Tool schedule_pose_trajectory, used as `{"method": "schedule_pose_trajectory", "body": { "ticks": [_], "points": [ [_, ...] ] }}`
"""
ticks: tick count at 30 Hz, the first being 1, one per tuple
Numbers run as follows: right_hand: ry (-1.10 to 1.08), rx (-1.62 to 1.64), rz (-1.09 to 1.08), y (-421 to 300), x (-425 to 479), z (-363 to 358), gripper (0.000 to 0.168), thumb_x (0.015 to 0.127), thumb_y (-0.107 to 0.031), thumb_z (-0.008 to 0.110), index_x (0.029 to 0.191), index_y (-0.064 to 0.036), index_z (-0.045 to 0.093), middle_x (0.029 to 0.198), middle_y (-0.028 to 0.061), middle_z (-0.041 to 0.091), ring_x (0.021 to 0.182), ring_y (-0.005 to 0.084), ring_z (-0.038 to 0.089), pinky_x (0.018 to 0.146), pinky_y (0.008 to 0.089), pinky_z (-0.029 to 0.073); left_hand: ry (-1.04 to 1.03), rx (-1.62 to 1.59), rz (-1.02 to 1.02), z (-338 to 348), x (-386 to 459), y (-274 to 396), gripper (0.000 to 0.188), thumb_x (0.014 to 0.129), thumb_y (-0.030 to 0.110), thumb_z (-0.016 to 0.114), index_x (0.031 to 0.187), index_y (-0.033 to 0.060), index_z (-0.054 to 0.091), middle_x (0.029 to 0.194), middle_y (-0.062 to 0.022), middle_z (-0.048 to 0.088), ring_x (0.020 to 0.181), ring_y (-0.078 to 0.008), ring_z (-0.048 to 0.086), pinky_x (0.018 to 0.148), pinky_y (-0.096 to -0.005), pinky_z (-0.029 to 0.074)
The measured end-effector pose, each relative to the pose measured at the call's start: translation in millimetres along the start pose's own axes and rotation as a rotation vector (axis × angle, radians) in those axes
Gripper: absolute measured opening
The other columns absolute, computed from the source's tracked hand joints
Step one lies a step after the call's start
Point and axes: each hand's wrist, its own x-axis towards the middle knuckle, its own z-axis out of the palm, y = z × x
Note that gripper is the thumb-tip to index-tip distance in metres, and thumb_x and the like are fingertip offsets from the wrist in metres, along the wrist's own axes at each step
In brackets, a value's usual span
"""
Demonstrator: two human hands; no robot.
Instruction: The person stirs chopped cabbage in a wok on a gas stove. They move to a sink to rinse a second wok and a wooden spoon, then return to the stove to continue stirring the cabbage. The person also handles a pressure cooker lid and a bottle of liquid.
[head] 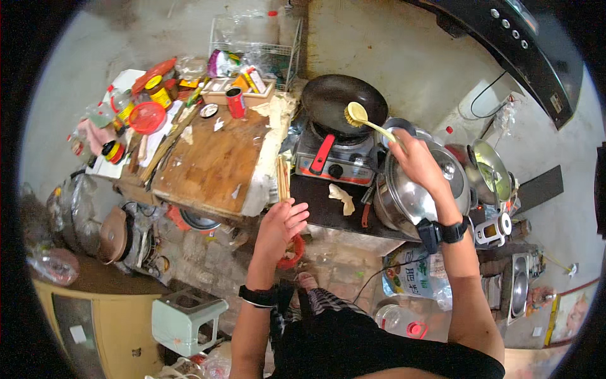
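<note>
My right hand grips the pale handle of a round-headed dish brush. The brush head, bristles down, is over the dark wok in the view. The wok sits on a portable stove, its red handle towards me. Beneath my right forearm is a large steel pot with a lid. My left hand is in front of the table edge, fingers apart. Just beyond its fingertips lies a bundle of thin wooden sticks; I see no grip on it.
A worn wooden board is at left, with a red can and several jars behind. A knife lies beside the steel pot. At right stands a pan with greens. A range hood overhangs the upper right. A stool stands lower left.
</note>
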Motion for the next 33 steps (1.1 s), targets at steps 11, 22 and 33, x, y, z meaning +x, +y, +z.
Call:
{"method": "schedule_pose_trajectory", "body": {
  "ticks": [11,22,33],
  "points": [
    [-0.242,-0.288,0.089,36.8,158.0,83.6,0.025,0.084,-0.026,0.049,0.092,-0.009,0.066,0.09,0.0214,0.062,0.087,0.0402,0.058,0.075,0.0445,0.047,-0.226,-0.315,-0.4,14.8,172.0,0.8,0.035,0.086,0.038,0.061,0.101,0.007,0.056,0.089,-0.0076,0.059,0.084,-0.0203,0.058,0.078,-0.0397,0.051],
    [-0.413,-0.535,0.277,67.1,205.4,144.4,0.023,0.084,-0.029,0.047,0.087,-0.014,0.065,0.084,0.0176,0.064,0.082,0.0369,0.061,0.071,0.0467,0.048,-0.406,-0.327,-0.647,22.6,206.0,30.0,0.028,0.088,0.036,0.057,0.085,0.0118,0.045,0.06,0.0021,0.04,0.043,-0.0059,0.033,0.037,-0.02,0.025],
    [-0.537,-0.345,0.018,54.4,235.7,151.7,0.023,0.086,-0.028,0.048,0.092,-0.011,0.064,0.084,0.0185,0.064,0.08,0.0372,0.062,0.071,0.0463,0.05,-0.41,-0.204,-0.751,-3.2,194.4,58.5,0.027,0.091,0.038,0.052,0.086,0.0127,0.047,0.063,0.0039,0.041,0.044,-0.0054,0.033,0.039,-0.022,0.026]
  ]
}}
